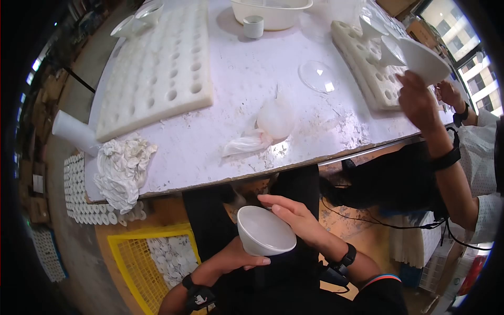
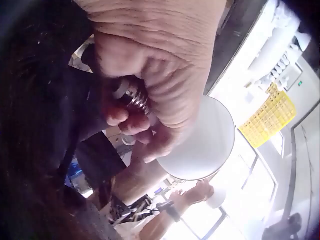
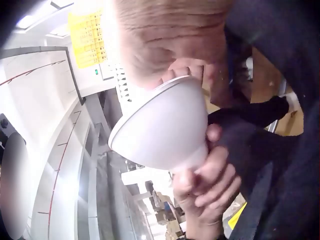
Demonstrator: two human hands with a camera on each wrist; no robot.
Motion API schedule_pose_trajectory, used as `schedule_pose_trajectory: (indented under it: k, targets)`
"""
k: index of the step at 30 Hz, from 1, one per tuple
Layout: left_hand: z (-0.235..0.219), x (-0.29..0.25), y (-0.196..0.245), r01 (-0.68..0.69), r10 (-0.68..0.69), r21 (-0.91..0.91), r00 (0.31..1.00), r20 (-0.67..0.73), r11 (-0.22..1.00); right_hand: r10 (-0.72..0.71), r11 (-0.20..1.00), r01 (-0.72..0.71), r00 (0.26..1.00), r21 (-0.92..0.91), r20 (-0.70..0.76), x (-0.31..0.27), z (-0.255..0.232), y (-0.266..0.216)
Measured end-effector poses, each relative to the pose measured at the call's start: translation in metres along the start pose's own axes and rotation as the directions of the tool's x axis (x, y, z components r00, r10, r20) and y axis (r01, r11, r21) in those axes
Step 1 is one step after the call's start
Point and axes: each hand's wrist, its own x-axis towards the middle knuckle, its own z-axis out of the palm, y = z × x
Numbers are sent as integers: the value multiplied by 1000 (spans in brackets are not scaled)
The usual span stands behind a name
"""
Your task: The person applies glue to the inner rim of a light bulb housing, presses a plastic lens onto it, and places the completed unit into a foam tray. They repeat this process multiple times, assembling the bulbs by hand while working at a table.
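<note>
Below the table's front edge I hold a white cone-shaped lamp shade (image 1: 265, 231), rim up. My left hand (image 1: 239, 257) grips its narrow lower end. In the left wrist view the left hand (image 2: 135, 120) is curled round a threaded metal base (image 2: 134, 96) under the white shade (image 2: 200, 140). My right hand (image 1: 286, 210) lies against the far right side of the rim, fingers nearly straight. The right wrist view has the right hand (image 3: 185, 67) touching the rim of the shade (image 3: 160, 125) from above.
On the white table (image 1: 247, 79) stand foam trays with holes (image 1: 157, 68) (image 1: 367, 63), a basin (image 1: 270, 13), a small cup (image 1: 253, 26), a clear dome (image 1: 317, 76), a plastic bag (image 1: 268, 126) and a rag (image 1: 123, 168). Another person's hand (image 1: 417, 100) holds a similar shade (image 1: 425, 60). A yellow crate (image 1: 152, 257) sits on the floor.
</note>
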Motion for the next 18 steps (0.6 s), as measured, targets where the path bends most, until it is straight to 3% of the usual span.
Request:
schedule_pose_trajectory:
  k: [1, 2, 4, 5, 7, 8, 10, 14, 16, 18]
  targets:
    - [-2, -1, 0, 92, -75, -233, 994, 81, 968, 18, 1000, -18, 1000, -21, 16, -1, -2, 1]
    - [-4, -2, 0, 91, -76, -227, 994, 77, 970, 8, 1000, -8, 1000, -25, 13, -1, -2, 3]
    - [-7, -5, 1, 168, -88, -539, 981, 171, 826, 22, 1000, -22, 1000, -18, 7, -2, -2, 0]
    - [-7, -6, 2, 167, -89, -530, 982, 168, 831, 39, 999, -39, 999, -14, -1, -3, -3, -1]
    - [-4, -10, 4, 170, -39, -691, 979, 201, 703, 20, 1000, -20, 1000, 8, 2, -2, -5, 2]
    - [-4, -11, 2, 169, -43, -682, 979, 198, 712, 11, 1000, -11, 1000, 26, 5, -2, -5, 3]
    - [-5, -12, -3, 138, 83, -783, 968, 236, 606, -15, 999, 15, 1000, 44, 3, -4, -5, 4]
    - [-5, -13, -2, 124, 77, -781, 974, 215, 612, -19, 998, 19, 1000, 57, -7, -3, -6, 7]
    - [-2, -14, 5, 99, -38, -677, 994, 104, 729, -6, 1000, 6, 1000, 23, -14, -4, -5, 4]
    - [1, -15, 11, 64, -69, -632, 997, 17, 772, 12, 1000, -13, 1000, -10, -27, -5, -4, 5]
